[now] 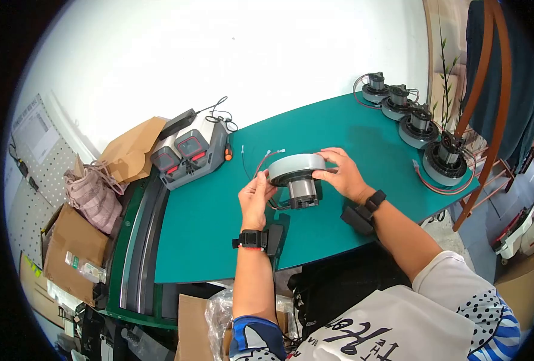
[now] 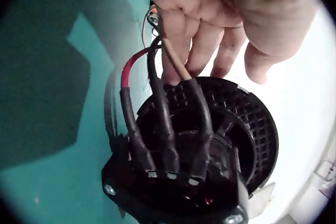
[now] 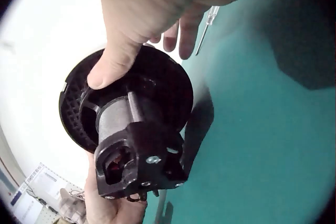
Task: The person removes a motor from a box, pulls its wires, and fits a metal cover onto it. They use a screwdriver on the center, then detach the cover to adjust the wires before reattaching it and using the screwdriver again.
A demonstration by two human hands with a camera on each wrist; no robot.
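Both hands hold a blower motor (image 1: 296, 163) above the green table, its wide grey ring up and its motor can pointing down. My left hand (image 1: 256, 201) grips the ring's left side with thumb and fingers. On the opposite side, my right hand (image 1: 343, 175) pinches the rim; in the right wrist view its thumb (image 3: 112, 66) presses the black grille. Red, black and tan wires (image 2: 165, 108) run from the black end cap, past the left fingers. Connector ends of the wires (image 1: 273, 151) show behind the ring.
Several similar blower motors (image 1: 419, 128) stand in a row along the right edge of the green table (image 1: 213, 240). At the back left are a grey battery charger unit (image 1: 192, 147), an orange-handled screwdriver (image 1: 228, 151) and a brown cardboard box (image 1: 131, 147).
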